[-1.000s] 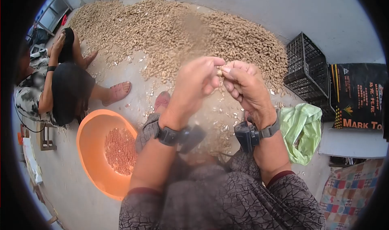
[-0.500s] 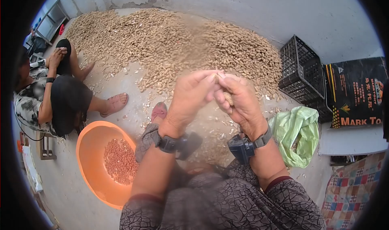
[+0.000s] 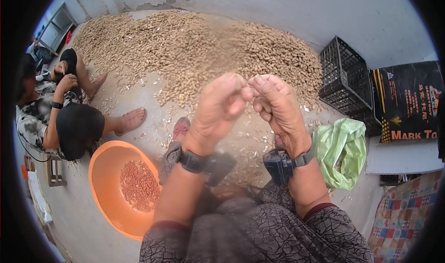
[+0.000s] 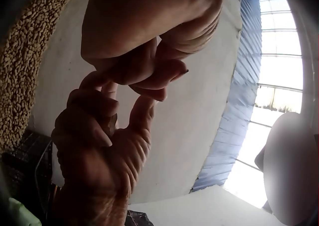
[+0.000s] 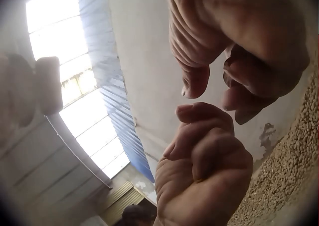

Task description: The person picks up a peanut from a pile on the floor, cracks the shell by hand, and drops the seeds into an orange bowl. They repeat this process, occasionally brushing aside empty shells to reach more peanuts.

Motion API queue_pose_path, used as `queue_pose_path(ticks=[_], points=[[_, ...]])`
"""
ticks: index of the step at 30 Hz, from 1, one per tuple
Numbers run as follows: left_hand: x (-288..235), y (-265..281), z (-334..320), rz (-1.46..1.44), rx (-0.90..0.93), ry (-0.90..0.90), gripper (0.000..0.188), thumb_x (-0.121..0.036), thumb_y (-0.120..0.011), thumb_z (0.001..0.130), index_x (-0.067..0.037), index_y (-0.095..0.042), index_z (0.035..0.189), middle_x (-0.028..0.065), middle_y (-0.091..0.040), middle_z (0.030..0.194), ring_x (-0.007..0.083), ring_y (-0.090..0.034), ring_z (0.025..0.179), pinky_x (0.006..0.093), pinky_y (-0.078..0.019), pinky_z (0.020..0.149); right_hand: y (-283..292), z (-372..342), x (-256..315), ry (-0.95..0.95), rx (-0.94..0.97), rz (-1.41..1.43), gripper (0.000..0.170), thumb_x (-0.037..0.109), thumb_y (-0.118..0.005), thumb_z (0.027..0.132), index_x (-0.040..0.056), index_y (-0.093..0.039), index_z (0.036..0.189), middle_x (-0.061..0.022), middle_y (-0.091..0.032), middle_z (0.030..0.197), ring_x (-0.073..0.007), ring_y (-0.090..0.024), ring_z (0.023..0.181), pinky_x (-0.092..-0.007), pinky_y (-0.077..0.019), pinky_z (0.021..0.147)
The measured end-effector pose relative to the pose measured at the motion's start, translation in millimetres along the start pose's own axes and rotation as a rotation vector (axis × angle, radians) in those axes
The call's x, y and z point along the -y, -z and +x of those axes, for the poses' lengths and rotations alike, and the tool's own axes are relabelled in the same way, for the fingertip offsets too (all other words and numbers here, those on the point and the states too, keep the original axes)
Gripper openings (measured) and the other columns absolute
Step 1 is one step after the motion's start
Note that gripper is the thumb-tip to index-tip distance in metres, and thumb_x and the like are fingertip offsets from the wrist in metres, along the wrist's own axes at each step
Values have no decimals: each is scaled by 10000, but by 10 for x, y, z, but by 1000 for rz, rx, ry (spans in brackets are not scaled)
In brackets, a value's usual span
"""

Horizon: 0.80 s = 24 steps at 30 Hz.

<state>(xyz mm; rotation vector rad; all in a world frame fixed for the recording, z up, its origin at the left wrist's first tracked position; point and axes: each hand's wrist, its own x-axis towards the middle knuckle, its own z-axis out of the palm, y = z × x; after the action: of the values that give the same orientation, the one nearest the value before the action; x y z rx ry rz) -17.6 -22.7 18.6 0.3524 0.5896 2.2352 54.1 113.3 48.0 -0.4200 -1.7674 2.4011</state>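
In the head view my left hand [image 3: 217,110] and right hand [image 3: 282,101] meet fingertip to fingertip in front of the peanut heap [image 3: 185,45]. The right hand's lower fingers curl into the palm around a peanut [image 4: 113,120], a small tan edge of which shows in the left wrist view. Its thumb and index finger point at the left fingertips. My left hand's fingers are bent, with the thumb close against them; I cannot tell whether a kernel sits between them. An orange basin [image 3: 104,179] on the floor at left contains shelled red peanut kernels [image 3: 139,184].
Another person [image 3: 51,110] sits at left, legs toward the heap. At right are a black plastic crate [image 3: 345,77], a dark printed sack [image 3: 410,101] and a green plastic bag [image 3: 338,152]. Broken shells litter the floor between my feet.
The peanut showing in the right hand half a second ago is hidden in the head view now. The left fingers have bent more and drawn slightly back. The seated person's hands have moved lower.
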Motion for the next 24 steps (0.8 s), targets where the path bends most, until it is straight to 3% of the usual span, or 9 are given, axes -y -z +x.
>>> queue_pose_path(ticks=[9, 11, 15, 18, 20, 24], points=[[97, -208, 2, 434, -67, -40, 268, -208, -458, 960, 40, -560, 978, 14, -554, 718, 17, -382, 492, 145, -327, 459, -30, -62, 59, 40, 101, -43, 261, 201, -648, 839, -23, -610, 967, -6, -614, 748, -32, -491, 591, -153, -352, 461], [130, -222, 12, 415, -33, -25, 281, -185, -463, 950, 61, -569, 1036, 11, -557, 728, 18, -373, 496, 145, -319, 463, -56, -88, 138, 4, 213, 47, 242, 165, -640, 843, -42, -611, 967, -21, -612, 757, -35, -491, 573, -155, -365, 478], [35, -300, -17, 563, 1, -22, 306, -156, -475, 929, 77, -554, 1111, 13, -565, 737, 18, -374, 495, 144, -307, 467, 6, -63, 102, 31, 215, 182, 219, 139, -622, 850, -44, -604, 968, -31, -613, 766, -42, -511, 565, -158, -380, 501], [49, -279, -70, 391, 101, 96, 287, -98, -475, 890, 43, -585, 1115, -27, -560, 784, 3, -425, 598, 153, -355, 538, 39, -136, 94, 8, 180, 187, 229, 123, -625, 842, -46, -589, 991, -37, -614, 771, -49, -529, 583, -162, -379, 508], [100, -365, -72, 502, 6, 17, 298, -78, -474, 881, 48, -577, 1131, -2, -590, 827, 16, -478, 652, 148, -371, 561, 43, -183, 170, -9, 250, 137, 264, 122, -645, 824, -45, -573, 1016, -38, -610, 774, -47, -517, 591, -159, -366, 497], [144, -280, -73, 629, 34, 23, 314, -83, -476, 877, 65, -564, 1140, 24, -603, 869, 49, -523, 702, 171, -417, 612, 126, -162, 77, -18, 202, 88, 263, 123, -657, 813, -36, -567, 1002, -49, -614, 785, -47, -503, 577, -156, -351, 481]])
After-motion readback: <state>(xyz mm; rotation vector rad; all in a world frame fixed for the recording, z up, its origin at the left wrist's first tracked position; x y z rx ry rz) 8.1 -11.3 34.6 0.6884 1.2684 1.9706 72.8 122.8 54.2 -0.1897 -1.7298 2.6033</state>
